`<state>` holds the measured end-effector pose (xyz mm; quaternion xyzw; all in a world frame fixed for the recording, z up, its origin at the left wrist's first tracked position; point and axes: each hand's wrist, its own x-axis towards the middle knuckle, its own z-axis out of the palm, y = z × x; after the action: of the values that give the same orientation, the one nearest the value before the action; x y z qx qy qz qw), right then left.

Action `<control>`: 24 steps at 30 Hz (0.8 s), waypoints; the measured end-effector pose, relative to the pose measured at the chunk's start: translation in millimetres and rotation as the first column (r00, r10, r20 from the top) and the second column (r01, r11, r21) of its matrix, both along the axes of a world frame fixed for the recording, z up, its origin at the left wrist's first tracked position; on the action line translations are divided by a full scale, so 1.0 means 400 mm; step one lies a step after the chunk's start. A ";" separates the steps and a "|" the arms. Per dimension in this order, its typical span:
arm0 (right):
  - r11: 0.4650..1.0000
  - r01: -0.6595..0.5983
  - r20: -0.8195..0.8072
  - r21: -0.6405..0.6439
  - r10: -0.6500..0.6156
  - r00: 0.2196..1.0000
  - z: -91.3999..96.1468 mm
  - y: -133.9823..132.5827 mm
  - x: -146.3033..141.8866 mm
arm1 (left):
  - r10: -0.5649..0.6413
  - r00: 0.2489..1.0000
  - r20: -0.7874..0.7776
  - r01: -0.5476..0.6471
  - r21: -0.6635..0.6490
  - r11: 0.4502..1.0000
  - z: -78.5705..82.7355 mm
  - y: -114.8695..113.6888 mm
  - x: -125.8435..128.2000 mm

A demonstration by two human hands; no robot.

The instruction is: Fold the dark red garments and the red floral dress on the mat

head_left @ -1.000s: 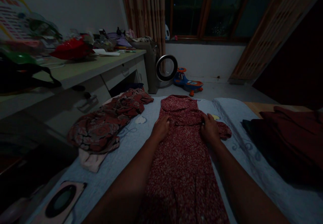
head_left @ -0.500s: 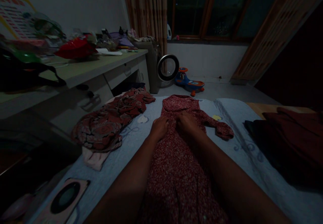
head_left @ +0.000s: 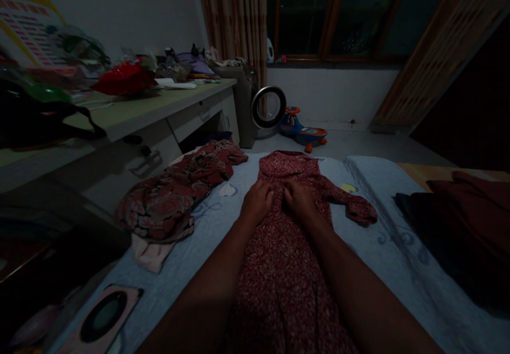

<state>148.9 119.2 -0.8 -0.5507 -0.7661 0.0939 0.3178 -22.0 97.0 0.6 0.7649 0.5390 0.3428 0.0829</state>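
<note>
A dark red speckled dress (head_left: 281, 258) lies stretched lengthwise on the blue bed cover, its collar end away from me. One sleeve (head_left: 354, 205) sticks out to the right; the left sleeve does not show. My left hand (head_left: 258, 201) rests on the left side of its upper part, fingers curled into the cloth. Close beside it, my right hand (head_left: 299, 197) is on the chest part, its fingers also bent and pinching fabric. A narrow strip of the dress shows between the two hands. The fingertips are partly hidden in the dim light.
Crumpled patterned clothing (head_left: 171, 194) lies left on the blue cover (head_left: 211, 237). A phone (head_left: 103, 317) is at the near left, dark folded clothes (head_left: 470, 226) at the right. Beyond stand a cluttered desk (head_left: 159, 108), a washing machine with its round door (head_left: 269, 108) open, and a ride-on toy (head_left: 303, 131).
My hands have drawn slightly closer together on the dress, and their fingers are more curled. The whole view has shifted a little; the other things stay where they were.
</note>
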 end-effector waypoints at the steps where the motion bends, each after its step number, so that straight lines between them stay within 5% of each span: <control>1: 0.999 -0.037 -0.047 -0.007 0.037 0.998 -0.003 0.002 0.000 | -0.024 0.999 0.031 0.025 -0.027 0.999 0.003 -0.003 0.004; 9: 0.974 -0.216 -0.182 -0.063 0.202 0.962 -0.039 0.029 0.023 | -0.024 1.000 0.009 0.026 -0.232 0.972 -0.027 0.007 0.000; 13: 0.969 -0.237 -0.149 -0.067 0.225 0.963 -0.032 0.029 0.030 | 0.058 0.985 0.160 -0.010 -0.283 0.959 -0.027 0.020 -0.009; 18: 0.979 -0.184 0.034 -0.092 0.188 0.982 -0.012 -0.005 0.012 | 0.065 0.952 0.299 0.026 -0.293 0.956 -0.016 0.023 -0.014; 24: 0.993 -0.046 0.196 -0.110 0.067 0.978 0.001 -0.041 -0.028 | -0.035 0.988 0.152 0.066 -0.203 0.977 -0.031 0.022 -0.012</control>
<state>137.8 102.9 -0.5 -0.5512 -0.8034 0.0873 0.2075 -26.8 105.8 -11.8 0.7380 0.5446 0.3382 0.2108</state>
